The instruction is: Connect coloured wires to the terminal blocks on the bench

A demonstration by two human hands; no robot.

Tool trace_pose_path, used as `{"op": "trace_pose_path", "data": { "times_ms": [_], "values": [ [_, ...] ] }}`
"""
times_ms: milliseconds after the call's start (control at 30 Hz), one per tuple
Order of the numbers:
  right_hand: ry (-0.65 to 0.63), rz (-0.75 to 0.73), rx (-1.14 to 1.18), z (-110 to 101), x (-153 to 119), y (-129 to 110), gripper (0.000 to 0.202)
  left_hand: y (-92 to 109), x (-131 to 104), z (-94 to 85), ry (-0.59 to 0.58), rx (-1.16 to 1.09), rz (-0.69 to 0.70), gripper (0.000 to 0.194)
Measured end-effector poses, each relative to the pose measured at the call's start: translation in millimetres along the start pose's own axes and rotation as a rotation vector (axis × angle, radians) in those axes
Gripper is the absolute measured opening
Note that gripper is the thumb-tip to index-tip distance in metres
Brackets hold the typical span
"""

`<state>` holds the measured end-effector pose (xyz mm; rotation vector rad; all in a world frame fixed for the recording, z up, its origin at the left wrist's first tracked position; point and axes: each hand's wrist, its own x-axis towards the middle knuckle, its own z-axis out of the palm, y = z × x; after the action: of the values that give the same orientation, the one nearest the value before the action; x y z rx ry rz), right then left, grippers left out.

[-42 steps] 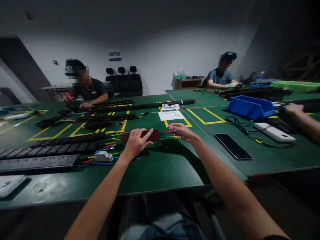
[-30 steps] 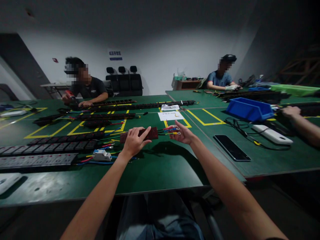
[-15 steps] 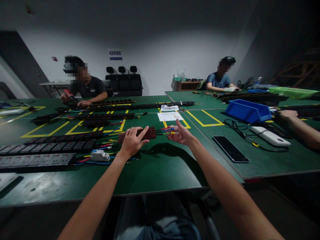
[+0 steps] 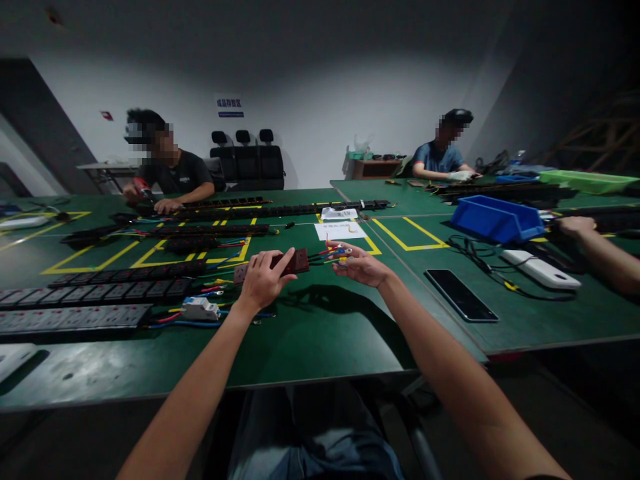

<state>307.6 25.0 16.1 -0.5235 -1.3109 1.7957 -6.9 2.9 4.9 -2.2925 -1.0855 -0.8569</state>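
My left hand (image 4: 263, 279) is wrapped over a dark reddish-brown socket strip (image 4: 300, 261), held above the green table. From the strip's right end come several coloured wires (image 4: 320, 257) with ring terminals. My right hand (image 4: 364, 265) has its fingers closed round these wires near their terminals. To the left lie black socket strips (image 4: 115, 291) and a grey socket strip (image 4: 75, 321). A white breaker (image 4: 200, 309) sits at the wired end of the grey strip.
A black phone (image 4: 461, 295), a white device (image 4: 540, 269) with black cable and a blue bin (image 4: 495, 220) are on the right. White paper (image 4: 333, 231) lies ahead. Another person's hand (image 4: 577, 227) is at far right. Two people (image 4: 183, 175) (image 4: 437, 160) work across the table.
My right hand has closed its fingers onto the wires, which it held more loosely before. The strip under my left hand has shifted slightly left and up.
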Motion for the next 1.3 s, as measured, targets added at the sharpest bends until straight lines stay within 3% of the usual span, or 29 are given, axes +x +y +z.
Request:
{"op": "trace_pose_path", "data": {
  "times_ms": [233, 400, 800, 1033, 1300],
  "values": [
    [0.158, 0.055, 0.032, 4.5, 10.2, 3.9, 0.031, 1.4, 0.6, -1.2, -0.017, 0.036, 0.034, 0.071],
    [0.219, 0.164, -0.032, 1.4, 12.8, 0.7, 0.058, 3.9, 2.3, -5.7, -0.077, 0.068, 0.088, 0.066],
    [0.256, 0.047, -0.508, -7.8, 18.8, 15.4, 0.042, 12.3, 5.5, -8.1, -0.125, 0.189, 0.175, 0.061],
    [0.253, 0.032, -0.524, -4.1, 21.2, 18.6, 0.041, 13.5, 6.2, -8.9, -0.127, 0.131, 0.157, 0.061],
    [0.371, -0.083, -0.596, -2.7, 29.7, 30.3, 0.043, 12.6, 4.7, -4.5, -0.142, 0.116, 0.112, 0.062]
  ]
}}
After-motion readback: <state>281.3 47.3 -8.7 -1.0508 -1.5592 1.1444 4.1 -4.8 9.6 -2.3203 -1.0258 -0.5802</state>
